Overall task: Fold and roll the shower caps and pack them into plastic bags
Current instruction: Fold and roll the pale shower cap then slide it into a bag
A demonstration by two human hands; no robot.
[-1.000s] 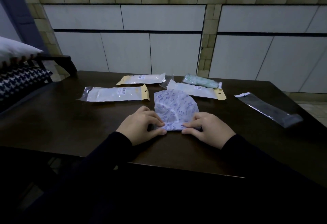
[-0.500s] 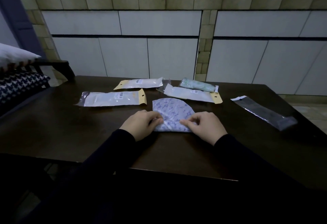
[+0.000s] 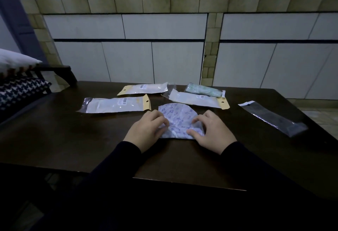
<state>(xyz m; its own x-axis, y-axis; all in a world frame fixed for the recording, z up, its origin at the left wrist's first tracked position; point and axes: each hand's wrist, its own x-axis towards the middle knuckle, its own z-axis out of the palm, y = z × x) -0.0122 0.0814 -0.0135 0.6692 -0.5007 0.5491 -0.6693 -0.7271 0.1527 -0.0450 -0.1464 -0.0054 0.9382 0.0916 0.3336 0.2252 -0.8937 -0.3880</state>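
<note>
- Shower cap [image 3: 175, 115] sits folded flat on the desk [image 3: 73, 139], straight edge nearest me, running left-right.
- Left hand [image 3: 146, 130] and right hand [image 3: 212, 132] pinch that near edge, equally close, so I'd roll away.

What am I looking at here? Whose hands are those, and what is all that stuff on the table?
There is no machine here. A person wears a camera on their head, so you see what they see, looking down at their own hands. The left hand and the right hand both pinch a white shower cap with blue marks, folding its near edge on the dark table. Behind it lie three white packets with yellow ends: one on the left, one further back, one on the right. A green rolled cap in a bag lies at the back. An empty clear bag waits on the right.
</note>
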